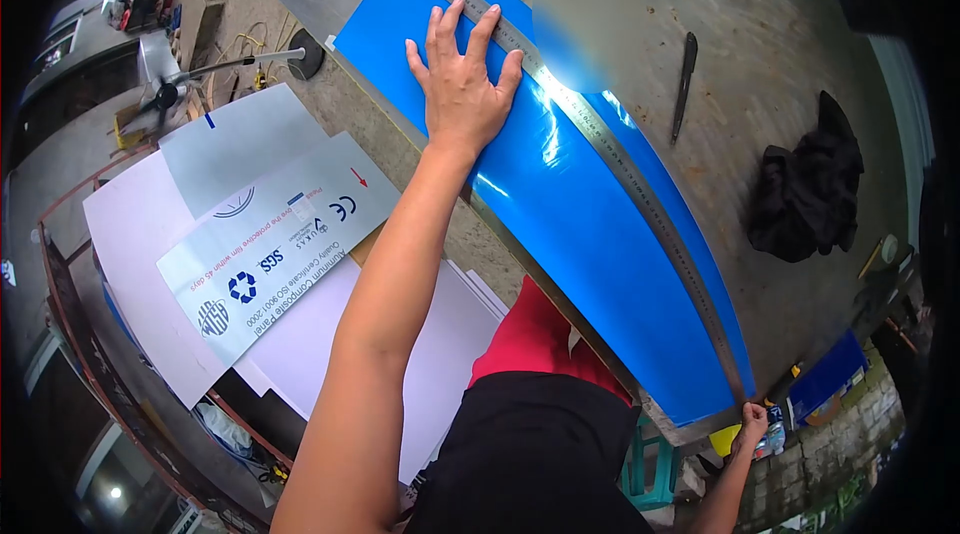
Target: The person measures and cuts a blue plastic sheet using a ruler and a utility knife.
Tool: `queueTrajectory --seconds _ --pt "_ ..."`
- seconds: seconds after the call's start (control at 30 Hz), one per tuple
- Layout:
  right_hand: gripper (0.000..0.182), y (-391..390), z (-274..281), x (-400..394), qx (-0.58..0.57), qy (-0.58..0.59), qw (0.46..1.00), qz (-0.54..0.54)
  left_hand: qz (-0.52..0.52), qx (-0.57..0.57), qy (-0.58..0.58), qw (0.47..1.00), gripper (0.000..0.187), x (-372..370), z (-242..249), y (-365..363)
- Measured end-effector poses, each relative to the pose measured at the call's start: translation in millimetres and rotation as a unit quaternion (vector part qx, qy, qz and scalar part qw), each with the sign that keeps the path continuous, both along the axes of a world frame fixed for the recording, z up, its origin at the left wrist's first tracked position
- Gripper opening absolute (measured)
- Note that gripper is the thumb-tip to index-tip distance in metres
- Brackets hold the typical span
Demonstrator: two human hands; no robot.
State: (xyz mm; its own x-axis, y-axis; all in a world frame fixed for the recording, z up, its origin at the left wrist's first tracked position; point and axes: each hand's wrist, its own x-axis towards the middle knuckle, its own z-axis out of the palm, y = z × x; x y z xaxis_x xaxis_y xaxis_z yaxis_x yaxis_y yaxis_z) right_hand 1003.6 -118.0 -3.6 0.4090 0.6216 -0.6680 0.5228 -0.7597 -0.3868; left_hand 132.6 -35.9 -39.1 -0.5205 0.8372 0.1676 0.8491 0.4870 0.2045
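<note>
A long blue sheet [570, 244] lies across the table, with a long metal ruler [640, 189] along its length near the far edge. My left hand [465, 89] is spread palm down on the sheet, its fingertips touching the ruler near its upper left end. At the lower right end of the ruler and sheet, my right hand [753, 424] is closed, fingers pinched on the ruler's end. The ruler looks curved in this wide view. A bright reflection hides part of its middle.
On the grey table [640, 24] lie a black marker [685, 86] and a crumpled black cloth [808, 184]. White panels [370, 344], one printed, are stacked at left beside a fan [165, 94]. A green stool [650, 464] stands below, and a blue box [828, 374] at lower right.
</note>
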Motion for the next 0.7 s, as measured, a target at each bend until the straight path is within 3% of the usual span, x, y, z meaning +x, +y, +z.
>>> queueTrajectory --seconds 0.7 --pt "0.020 1 3 -1 -0.013 -0.008 1.000 -0.011 0.001 0.050 -0.049 0.998 0.057 -1 1 0"
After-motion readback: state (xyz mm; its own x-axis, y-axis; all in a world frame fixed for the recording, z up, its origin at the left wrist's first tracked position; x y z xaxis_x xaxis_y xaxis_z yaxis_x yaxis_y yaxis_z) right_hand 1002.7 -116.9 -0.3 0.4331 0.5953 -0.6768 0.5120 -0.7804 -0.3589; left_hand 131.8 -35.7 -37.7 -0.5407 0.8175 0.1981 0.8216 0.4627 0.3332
